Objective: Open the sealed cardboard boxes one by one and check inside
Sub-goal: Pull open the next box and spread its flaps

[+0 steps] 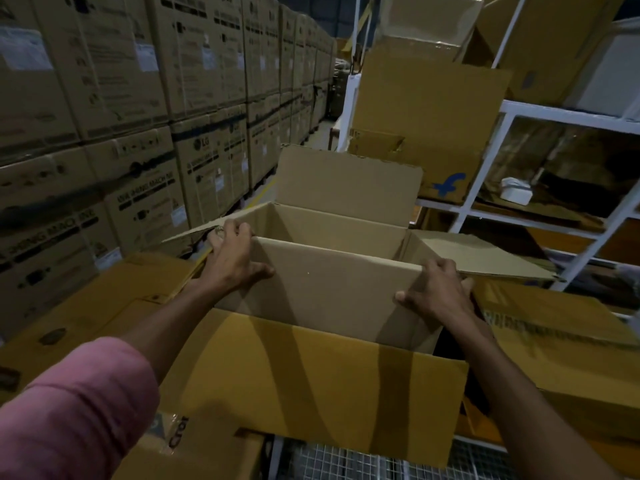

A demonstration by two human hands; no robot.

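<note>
Hands (235, 258) (438, 292) grip open box (322, 282), long axis left-right, mouth upward.

2 hands (232, 263), 1 open box (322, 282), 1 white rack (554, 112), many stacked cartons (121, 98).

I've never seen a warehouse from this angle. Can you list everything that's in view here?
Open box: one, brown, centre, flaps up and out, held at its near corners.
Yellow box: one, below the open box, near flap hanging forward.
Stacked cartons: many, brown with printed labels, a wall along the left.
Rack: one, white metal, right.
Rack boxes: several, brown, on the rack, one with a blue logo.
White object: one, on a rack shelf, too dim to identify.
Wire mesh: grey, bottom centre.
Left hand: grips the left corner; pink sleeve.
Right hand: grips the right corner.
</note>
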